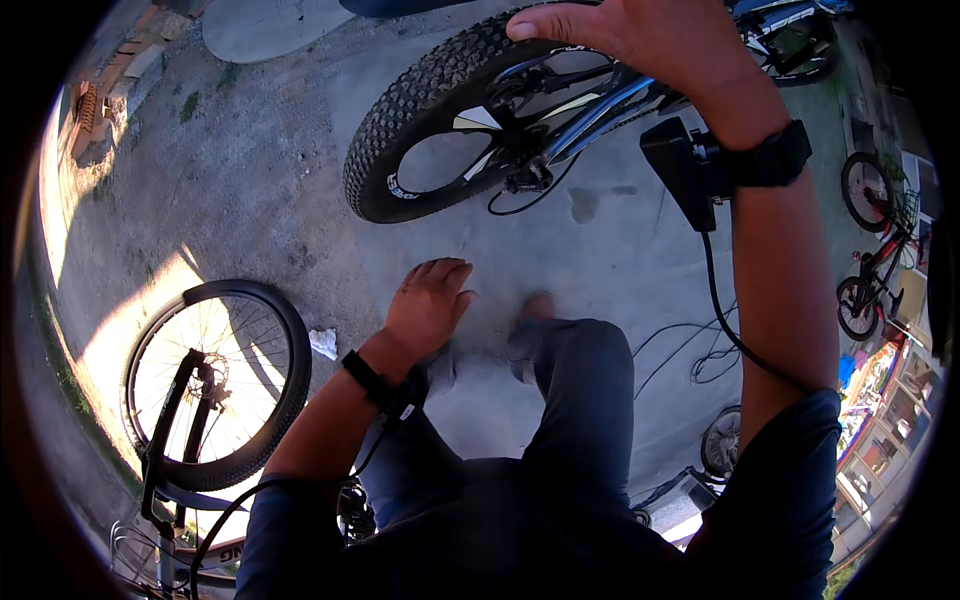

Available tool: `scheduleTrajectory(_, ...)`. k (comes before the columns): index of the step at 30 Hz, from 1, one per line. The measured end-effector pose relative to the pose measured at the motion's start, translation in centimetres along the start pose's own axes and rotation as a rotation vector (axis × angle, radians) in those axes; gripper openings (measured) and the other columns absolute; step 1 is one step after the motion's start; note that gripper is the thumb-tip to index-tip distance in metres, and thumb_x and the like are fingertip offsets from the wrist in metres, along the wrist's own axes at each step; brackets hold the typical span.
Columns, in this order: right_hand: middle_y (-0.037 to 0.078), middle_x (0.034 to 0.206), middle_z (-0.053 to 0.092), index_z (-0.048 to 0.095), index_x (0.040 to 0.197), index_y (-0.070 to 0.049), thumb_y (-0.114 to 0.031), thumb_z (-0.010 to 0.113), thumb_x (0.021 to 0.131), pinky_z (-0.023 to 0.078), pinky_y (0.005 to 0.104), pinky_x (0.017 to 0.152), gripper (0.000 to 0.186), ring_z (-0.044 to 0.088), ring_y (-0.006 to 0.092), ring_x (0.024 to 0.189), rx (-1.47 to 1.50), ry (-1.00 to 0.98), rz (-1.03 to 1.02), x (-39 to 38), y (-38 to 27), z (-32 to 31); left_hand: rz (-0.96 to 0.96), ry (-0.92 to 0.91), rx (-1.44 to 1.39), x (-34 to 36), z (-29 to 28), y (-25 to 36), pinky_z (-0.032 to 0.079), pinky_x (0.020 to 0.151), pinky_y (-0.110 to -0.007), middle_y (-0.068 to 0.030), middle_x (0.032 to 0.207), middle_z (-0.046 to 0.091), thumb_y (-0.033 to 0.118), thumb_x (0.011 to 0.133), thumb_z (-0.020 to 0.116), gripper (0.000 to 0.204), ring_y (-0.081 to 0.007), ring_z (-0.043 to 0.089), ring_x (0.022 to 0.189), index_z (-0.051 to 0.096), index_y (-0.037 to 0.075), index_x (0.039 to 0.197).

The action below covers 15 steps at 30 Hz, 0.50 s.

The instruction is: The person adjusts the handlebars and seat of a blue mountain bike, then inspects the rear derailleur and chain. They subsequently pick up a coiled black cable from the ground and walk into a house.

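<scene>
My left hand (430, 297) hangs over the concrete in front of my knees, open. Its fingers are slightly bent, the thumb stands apart, and nothing is in it. My right hand (640, 42) reaches to the top edge over a bicycle (590, 135) with a blue and black frame. The right thumb is stretched out across the view of the thick knobbly tyre (405, 120). Its other fingers run out of the picture, so whether they touch or hold the bicycle is hidden. A black device (685, 160) is strapped to my right wrist, with a cable along the arm.
At the left a spoked bicycle wheel (292, 345) sits in a black fork, partly in sunlight. White crumpled scrap (323, 343) lies beside it. Thin cables (690, 345) lie on the ground to the right of my knee. A red and black bicycle (888, 250) stands at the far right.
</scene>
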State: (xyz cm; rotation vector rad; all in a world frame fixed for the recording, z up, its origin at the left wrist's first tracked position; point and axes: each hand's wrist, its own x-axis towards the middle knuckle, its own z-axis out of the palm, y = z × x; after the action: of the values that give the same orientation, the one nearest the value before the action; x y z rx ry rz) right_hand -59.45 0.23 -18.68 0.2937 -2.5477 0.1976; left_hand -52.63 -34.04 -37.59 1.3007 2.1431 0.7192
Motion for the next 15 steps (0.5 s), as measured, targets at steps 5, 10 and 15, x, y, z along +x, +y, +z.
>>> scheduleTrajectory(5, 0.023, 0.113, 0.062, 0.058, 0.121, 0.000, -0.048, 0.085, 0.066, 0.048, 0.0426, 0.092, 0.077, 0.059, 0.0396, 0.106, 0.047, -0.125, 0.062, 0.7, 1.2, 2.8, 0.062, 0.124, 0.018, 5.3, 2.9, -2.5, 0.044, 0.099, -0.043, -0.0115, 0.126, 0.058, 0.017, 0.087, 0.065, 0.041, -0.0332, 0.056, 0.112, 0.056, 0.003, 0.124)
scheduleTrajectory(10, 0.017, 0.087, 0.067, 0.069, 0.094, -0.006, -0.050, 0.083, 0.067, 0.051, 0.0429, 0.074, 0.054, 0.064, 0.0382, 0.085, 0.021, -0.285, 0.166, 0.7, 0.2, 4.8, 0.151, 0.151, -0.029, 8.5, 6.2, -4.6, 0.045, 0.098, -0.043, -0.0118, 0.126, 0.057, 0.015, 0.086, 0.066, 0.041, -0.0333, 0.056, 0.113, 0.056, 0.004, 0.124)
scheduleTrajectory(15, 0.017, 0.086, 0.068, 0.069, 0.090, -0.006, -0.055, 0.081, 0.067, 0.051, 0.0432, 0.073, 0.056, 0.064, 0.0380, 0.084, -0.105, -0.218, 0.113, 0.1, -0.9, 5.7, 0.217, 0.167, -0.072, 10.1, 8.4, -5.9, 0.046, 0.095, -0.043, -0.0123, 0.117, 0.062, 0.013, 0.087, 0.065, 0.031, -0.0338, 0.057, 0.109, 0.060, 0.006, 0.116)
